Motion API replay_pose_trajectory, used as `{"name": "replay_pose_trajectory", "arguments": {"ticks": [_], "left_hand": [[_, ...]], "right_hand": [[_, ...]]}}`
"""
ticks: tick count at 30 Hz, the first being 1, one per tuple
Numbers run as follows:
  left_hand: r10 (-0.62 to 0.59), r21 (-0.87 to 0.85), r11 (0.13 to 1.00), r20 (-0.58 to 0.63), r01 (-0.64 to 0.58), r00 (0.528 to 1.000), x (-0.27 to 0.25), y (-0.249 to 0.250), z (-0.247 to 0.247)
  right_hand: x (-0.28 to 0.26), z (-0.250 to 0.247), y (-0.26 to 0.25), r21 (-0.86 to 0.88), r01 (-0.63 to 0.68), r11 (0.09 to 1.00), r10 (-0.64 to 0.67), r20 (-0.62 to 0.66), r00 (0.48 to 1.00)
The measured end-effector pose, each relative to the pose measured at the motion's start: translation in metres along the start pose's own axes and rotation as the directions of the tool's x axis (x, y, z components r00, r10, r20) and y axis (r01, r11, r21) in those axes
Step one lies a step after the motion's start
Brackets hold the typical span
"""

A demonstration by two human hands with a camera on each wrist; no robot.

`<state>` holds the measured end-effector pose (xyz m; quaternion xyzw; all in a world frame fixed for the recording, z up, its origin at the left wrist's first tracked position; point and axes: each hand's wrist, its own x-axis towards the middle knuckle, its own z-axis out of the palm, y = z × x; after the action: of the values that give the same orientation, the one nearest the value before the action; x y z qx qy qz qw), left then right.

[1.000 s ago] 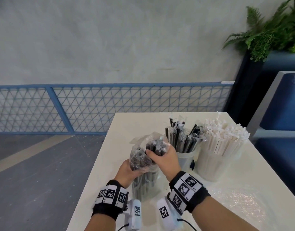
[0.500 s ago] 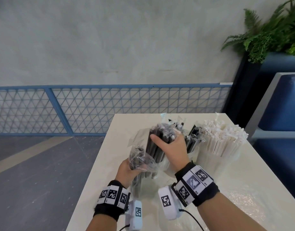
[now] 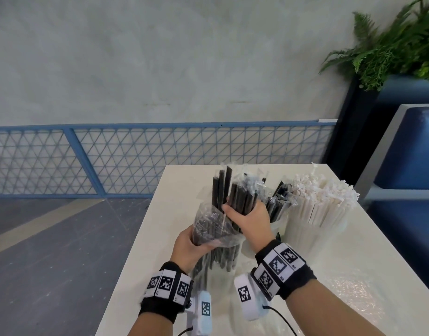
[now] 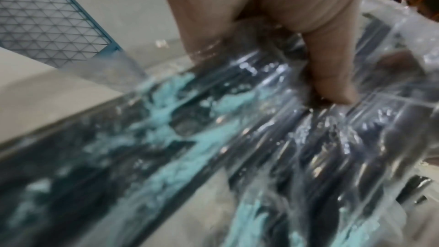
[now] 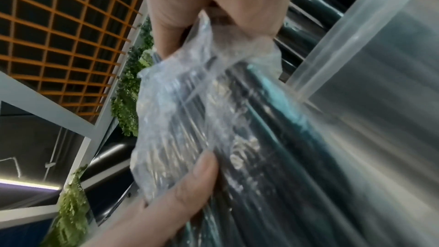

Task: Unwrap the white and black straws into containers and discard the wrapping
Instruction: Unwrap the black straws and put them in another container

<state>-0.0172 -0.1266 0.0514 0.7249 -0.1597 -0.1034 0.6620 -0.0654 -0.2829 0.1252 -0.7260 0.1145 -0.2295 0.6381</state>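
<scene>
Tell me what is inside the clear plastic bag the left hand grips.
Black straws stand in the clear plastic bag, upper ends drawn out by the right hand. The left hand and crumpled film cover their lower ends; the count is unreadable.

Head view downward; wrist views close, sharing black straws (image 3: 235, 200).

Soft even daylight overhead; both wrist views motion-blurred, edges warped
</scene>
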Motion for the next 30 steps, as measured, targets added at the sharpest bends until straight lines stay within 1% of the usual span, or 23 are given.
{"name": "replay_pose_trajectory", "arguments": {"ticks": [3, 5, 7, 11, 13, 15, 19, 22, 25, 30], "left_hand": [[0.004, -0.018, 1.000, -0.007, -0.004, 1.000, 0.000, 0.002, 0.002], [0.014, 0.013, 1.000, 0.006, -0.015, 1.000, -0.001, 0.004, 0.001], [0.013, 0.044, 0.999, 0.016, -0.014, 1.000, -0.001, 0.004, 0.001], [0.002, 0.017, 1.000, -0.007, -0.002, 1.000, -0.002, 0.003, 0.001], [-0.007, 0.006, 1.000, -0.004, 0.007, 1.000, -0.002, 0.003, 0.001], [-0.028, -0.007, 1.000, -0.005, 0.028, 1.000, -0.001, 0.003, 0.001], [-0.074, -0.007, 0.997, -0.019, 0.074, 0.997, 0.002, -0.001, 0.000], [-0.096, 0.001, 0.995, -0.025, 0.096, 0.995, 0.003, -0.001, -0.001], [-0.103, 0.033, 0.994, -0.023, 0.104, 0.994, 0.004, 0.002, -0.001], [-0.113, 0.063, 0.991, -0.055, 0.116, 0.992, 0.004, 0.004, -0.002]], "right_hand": [[0.003, 0.000, 0.005, -0.027, -0.047, 0.999, 0.049, 0.075, 0.996], [0.003, 0.001, 0.010, -0.059, -0.070, 0.996, 0.073, 0.050, 0.996], [0.002, 0.002, 0.013, -0.056, -0.097, 0.994, 0.099, 0.036, 0.994], [0.002, 0.004, 0.011, -0.026, -0.137, 0.990, 0.139, 0.105, 0.985], [0.002, 0.006, 0.009, -0.019, -0.158, 0.987, 0.160, 0.110, 0.981], [0.003, 0.006, 0.005, 0.019, -0.166, 0.986, 0.164, 0.069, 0.984], [0.010, 0.002, -0.009, 0.160, -0.146, 0.976, 0.152, -0.029, 0.988], [0.014, -0.001, -0.015, 0.225, -0.141, 0.964, 0.166, -0.097, 0.981], [0.017, -0.003, -0.020, 0.281, -0.099, 0.955, 0.148, -0.160, 0.976], [0.020, -0.010, -0.032, 0.381, -0.055, 0.923, 0.163, -0.256, 0.953]]}}
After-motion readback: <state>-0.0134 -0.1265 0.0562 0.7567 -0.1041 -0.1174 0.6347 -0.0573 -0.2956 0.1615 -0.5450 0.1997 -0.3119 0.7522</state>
